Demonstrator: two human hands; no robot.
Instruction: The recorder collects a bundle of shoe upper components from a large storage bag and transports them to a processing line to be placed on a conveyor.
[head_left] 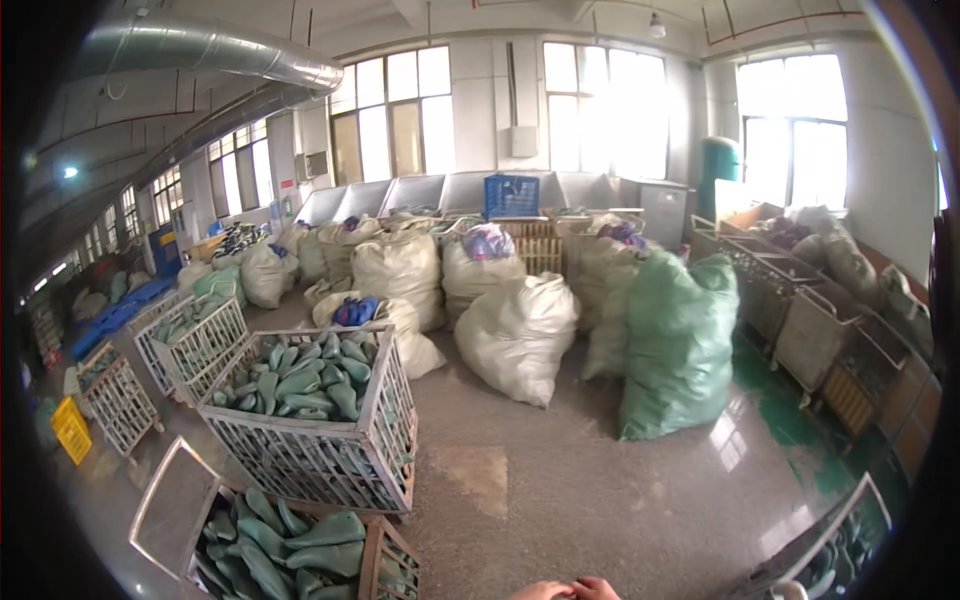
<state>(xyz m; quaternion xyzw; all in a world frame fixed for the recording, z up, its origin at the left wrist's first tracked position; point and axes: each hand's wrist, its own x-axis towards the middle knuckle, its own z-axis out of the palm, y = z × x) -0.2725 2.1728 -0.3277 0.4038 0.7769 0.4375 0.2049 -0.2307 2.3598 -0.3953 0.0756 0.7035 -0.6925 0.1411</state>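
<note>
At the lower edge of the picture my left hand [543, 591] and my right hand [597, 589] are close together, thumbs toward each other. Only their upper parts show. Both look closed, with a small dark bit between them; whatever they hold is cut off below. To the left of them stands a crate cart [392, 570] with a metal frame handle, piled with green shoe lasts [265, 545]. Another cart [840, 555], at the lower right, also carries dark green lasts.
A large slatted cage cart [310, 462] full of lasts stands ahead left, with smaller carts [212, 345] beyond. Bulging white sacks [520, 340] and a tall green sack [680, 345] stand on the floor [560, 480]. Metal carts [815, 335] line the right wall.
</note>
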